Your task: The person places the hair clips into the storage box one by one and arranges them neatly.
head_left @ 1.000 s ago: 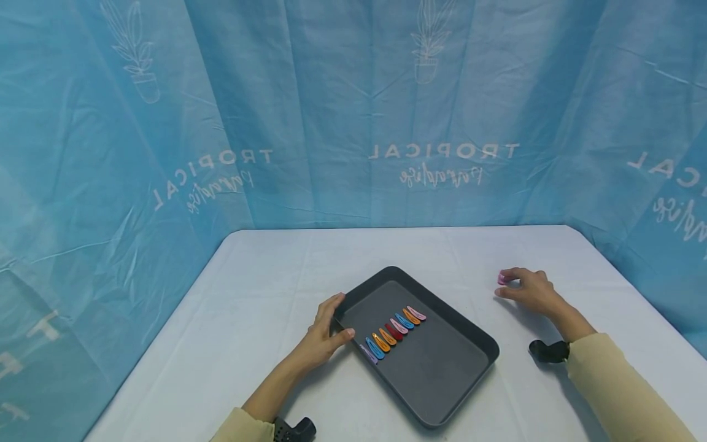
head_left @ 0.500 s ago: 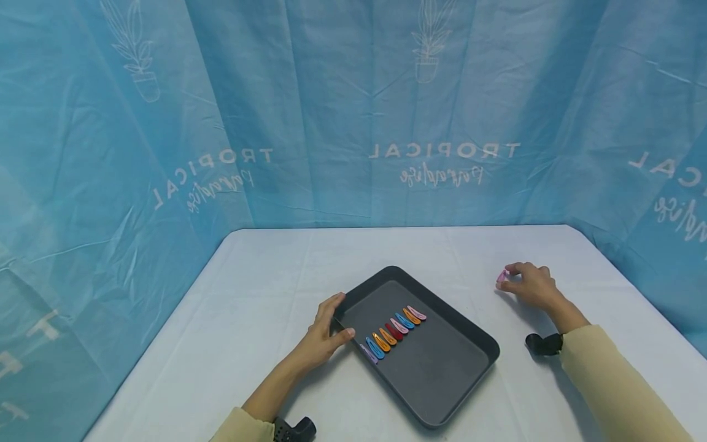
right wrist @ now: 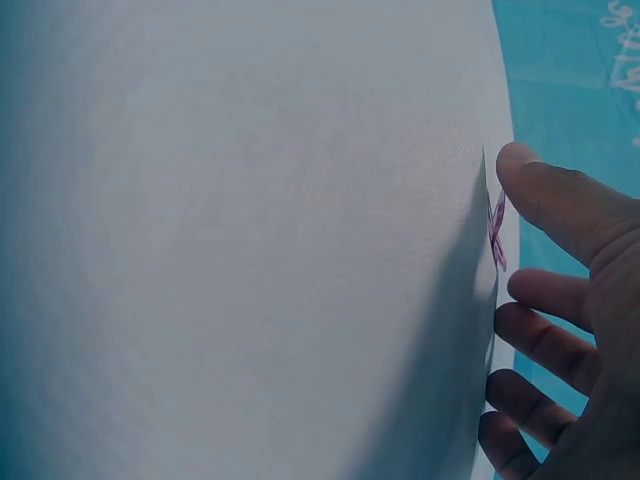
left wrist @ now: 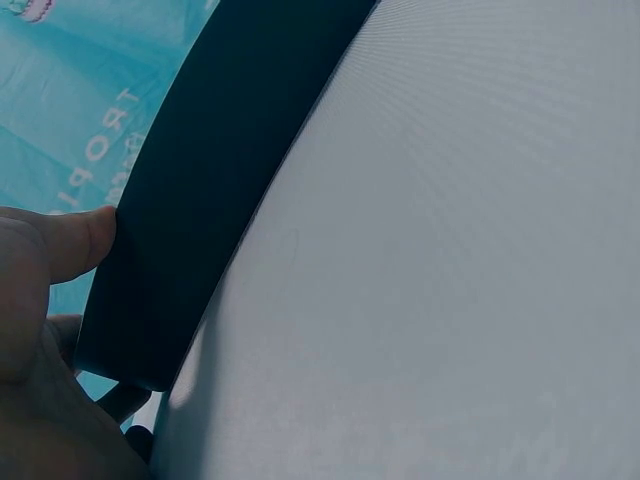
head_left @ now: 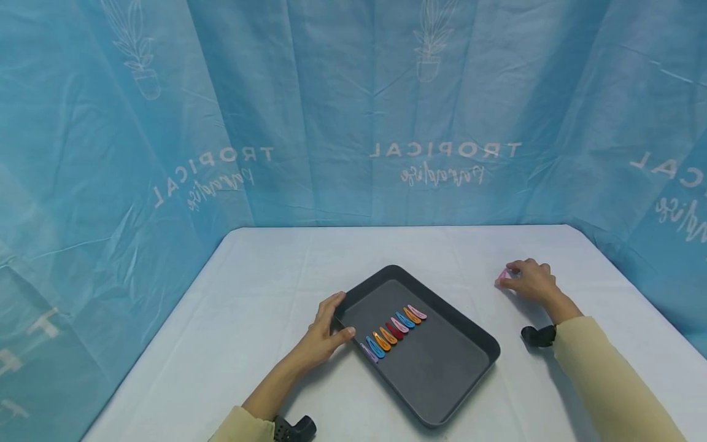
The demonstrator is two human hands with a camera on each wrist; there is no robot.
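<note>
A dark grey baking tray (head_left: 442, 374) lies turned at an angle on the table. My left hand (head_left: 320, 337) grips its left corner, thumb at the rim; in the left wrist view the thumb (left wrist: 85, 240) presses the tray wall (left wrist: 190, 190), with fingers partly hidden behind. Several snap hair clips (head_left: 394, 331) in purple, blue, orange, red and pink lie in a slanting row inside the tray. Off to the right, my right hand (head_left: 533, 282) holds a small pink hair clip (head_left: 503, 274) between thumb and index finger. The right wrist view shows this clip (right wrist: 498, 232) as a crossed shape.
A white cloth covers the table (head_left: 265, 282). Blue printed curtain (head_left: 331, 123) hangs behind and along both sides. Each wrist carries a black device, one on the left wrist (head_left: 295, 430) and one on the right wrist (head_left: 538, 336).
My right thumb has come up closer to the index finger around the pink clip, and the right forearm has shifted slightly left and away. The left hand and tray stay put.
</note>
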